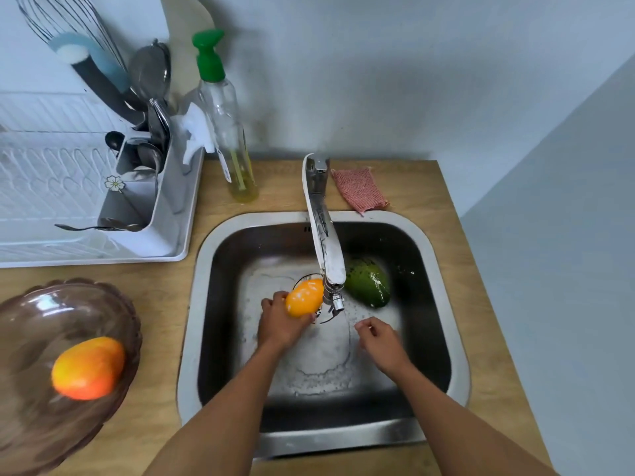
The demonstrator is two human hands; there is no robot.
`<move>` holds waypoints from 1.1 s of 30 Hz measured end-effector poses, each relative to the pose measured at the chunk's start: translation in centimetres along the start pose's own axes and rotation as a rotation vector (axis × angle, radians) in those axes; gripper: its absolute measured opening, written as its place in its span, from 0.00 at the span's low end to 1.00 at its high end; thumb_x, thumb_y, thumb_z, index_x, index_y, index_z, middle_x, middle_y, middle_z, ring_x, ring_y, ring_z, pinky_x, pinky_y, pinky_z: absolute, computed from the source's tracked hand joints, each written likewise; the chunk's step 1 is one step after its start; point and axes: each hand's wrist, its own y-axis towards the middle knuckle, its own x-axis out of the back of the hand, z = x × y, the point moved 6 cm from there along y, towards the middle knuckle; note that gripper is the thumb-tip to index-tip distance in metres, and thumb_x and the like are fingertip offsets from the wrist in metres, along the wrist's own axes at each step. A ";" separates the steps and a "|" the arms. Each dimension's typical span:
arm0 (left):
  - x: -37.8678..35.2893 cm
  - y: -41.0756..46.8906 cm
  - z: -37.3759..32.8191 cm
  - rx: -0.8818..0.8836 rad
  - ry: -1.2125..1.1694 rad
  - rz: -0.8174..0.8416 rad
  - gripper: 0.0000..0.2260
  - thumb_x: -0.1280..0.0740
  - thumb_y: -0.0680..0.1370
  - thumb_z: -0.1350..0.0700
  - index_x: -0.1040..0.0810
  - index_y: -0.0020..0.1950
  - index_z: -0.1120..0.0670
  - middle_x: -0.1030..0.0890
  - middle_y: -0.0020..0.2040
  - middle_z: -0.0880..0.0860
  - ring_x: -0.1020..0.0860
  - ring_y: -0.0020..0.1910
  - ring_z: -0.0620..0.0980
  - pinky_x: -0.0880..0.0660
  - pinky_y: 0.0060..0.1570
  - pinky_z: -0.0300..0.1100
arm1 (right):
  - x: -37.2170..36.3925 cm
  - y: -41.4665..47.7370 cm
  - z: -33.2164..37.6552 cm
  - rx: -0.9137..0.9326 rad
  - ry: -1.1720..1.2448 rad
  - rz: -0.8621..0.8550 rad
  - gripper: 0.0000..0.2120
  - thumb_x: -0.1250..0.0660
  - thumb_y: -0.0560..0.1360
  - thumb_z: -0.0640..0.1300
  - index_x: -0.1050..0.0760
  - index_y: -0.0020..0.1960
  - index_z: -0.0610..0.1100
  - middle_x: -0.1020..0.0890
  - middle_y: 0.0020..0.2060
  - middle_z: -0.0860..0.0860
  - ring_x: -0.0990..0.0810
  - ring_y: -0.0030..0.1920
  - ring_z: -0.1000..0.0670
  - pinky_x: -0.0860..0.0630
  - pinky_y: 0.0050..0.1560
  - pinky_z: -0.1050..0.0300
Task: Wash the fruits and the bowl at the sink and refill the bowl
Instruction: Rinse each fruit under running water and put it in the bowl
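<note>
My left hand point(280, 324) holds a wet yellow-orange fruit point(304, 297) over the steel sink point(192, 304), just left of the faucet point(323, 235) spout. My right hand point(379, 340) hovers to the right of the spout, fingers loosely curled, holding nothing. A green fruit point(367, 281) lies on the sink floor behind the faucet, at the right. Water and foam cover the sink bottom. On the counter at the left stands a brown glass bowl point(20, 338) with an orange-red fruit point(87, 367) inside it.
A white dish rack point(165, 242) with cutlery, a whisk and a strainer fills the back left. A soap bottle with a green pump point(225, 125) stands beside it. A pink scrub cloth point(359, 188) lies behind the sink. Walls close off the back and right.
</note>
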 end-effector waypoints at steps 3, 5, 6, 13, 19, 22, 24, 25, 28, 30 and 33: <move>-1.4 -1.7 0.0 -0.040 -0.047 0.049 0.32 0.22 0.64 0.44 0.31 0.64 0.48 0.28 0.60 0.52 0.24 0.56 0.56 0.26 0.55 0.47 | -1.1 0.0 0.3 -0.062 0.101 0.037 0.11 0.40 0.78 0.48 0.24 0.41 0.48 0.18 0.39 0.48 0.21 0.41 0.46 0.23 0.48 0.47; -2.1 -2.6 0.0 -0.058 -0.069 0.068 0.34 0.22 0.63 0.41 0.31 0.63 0.48 0.24 0.59 0.50 0.23 0.54 0.54 0.24 0.53 0.47 | -1.7 -0.1 1.0 -0.093 0.174 0.054 0.12 0.43 0.79 0.47 0.26 0.39 0.49 0.18 0.43 0.44 0.23 0.42 0.46 0.26 0.44 0.48; -2.3 -3.0 -0.2 -0.061 -0.079 0.077 0.34 0.22 0.64 0.42 0.32 0.64 0.49 0.24 0.57 0.49 0.24 0.53 0.53 0.25 0.51 0.45 | -1.9 -0.2 1.4 -0.106 0.225 0.057 0.12 0.43 0.79 0.47 0.27 0.40 0.49 0.19 0.45 0.43 0.23 0.42 0.46 0.28 0.43 0.49; -2.6 -4.1 -0.5 -0.116 -0.136 0.177 0.36 0.22 0.66 0.44 0.35 0.68 0.49 0.29 0.58 0.47 0.27 0.54 0.50 0.28 0.53 0.44 | -2.8 -0.7 3.0 -0.155 0.524 0.129 0.14 0.43 0.81 0.56 0.31 0.62 0.51 0.20 0.54 0.45 0.18 0.48 0.48 0.23 0.40 0.55; -1.4 -4.4 0.8 0.015 -0.406 0.297 0.25 0.26 0.72 0.48 0.30 0.66 0.48 0.25 0.63 0.53 0.23 0.56 0.53 0.23 0.50 0.45 | -4.0 -0.3 3.2 -0.134 0.503 0.127 0.17 0.34 0.76 0.54 0.28 0.62 0.48 0.20 0.57 0.45 0.18 0.53 0.45 0.21 0.43 0.52; -1.2 -4.8 1.6 0.178 -0.524 0.336 0.19 0.37 0.79 0.41 0.27 0.64 0.51 0.19 0.56 0.57 0.18 0.46 0.53 0.22 0.42 0.45 | -4.7 -0.3 3.2 -0.172 0.550 0.156 0.17 0.34 0.76 0.52 0.27 0.62 0.46 0.20 0.56 0.45 0.18 0.52 0.44 0.20 0.43 0.51; -1.6 -5.2 1.9 0.260 -0.529 0.408 0.23 0.44 0.79 0.36 0.28 0.63 0.52 0.17 0.51 0.59 0.17 0.38 0.53 0.23 0.35 0.42 | -4.6 -0.4 3.3 -0.171 0.567 0.169 0.16 0.35 0.76 0.50 0.27 0.62 0.45 0.20 0.55 0.44 0.18 0.51 0.43 0.20 0.42 0.52; -1.8 -5.4 1.9 0.291 -0.540 0.432 0.25 0.46 0.79 0.34 0.28 0.61 0.52 0.17 0.50 0.60 0.17 0.36 0.53 0.23 0.34 0.41 | -4.4 -0.6 3.4 -0.167 0.574 0.173 0.16 0.36 0.76 0.49 0.27 0.62 0.45 0.20 0.55 0.44 0.18 0.52 0.43 0.20 0.43 0.52; -2.1 -5.5 1.5 0.323 -0.636 0.426 0.22 0.46 0.80 0.35 0.29 0.59 0.52 0.18 0.48 0.61 0.19 0.35 0.52 0.23 0.35 0.42 | -4.1 -0.6 3.7 -0.143 0.591 0.192 0.16 0.36 0.77 0.49 0.27 0.63 0.45 0.20 0.56 0.44 0.18 0.52 0.44 0.21 0.43 0.53; -2.2 -5.3 1.0 0.275 -0.707 0.389 0.18 0.41 0.81 0.42 0.29 0.64 0.53 0.19 0.51 0.60 0.19 0.40 0.54 0.21 0.40 0.44 | -4.0 -0.6 3.7 -0.147 0.627 0.196 0.17 0.37 0.78 0.51 0.27 0.64 0.46 0.20 0.57 0.45 0.18 0.52 0.45 0.21 0.43 0.54; -2.1 -4.9 0.4 0.158 -0.775 0.360 0.14 0.32 0.78 0.55 0.25 0.64 0.48 0.25 0.61 0.58 0.20 0.51 0.58 0.22 0.49 0.48 | -3.6 -0.9 3.7 -0.198 0.677 0.189 0.16 0.40 0.79 0.59 0.28 0.59 0.50 0.21 0.53 0.46 0.18 0.50 0.46 0.19 0.45 0.51</move>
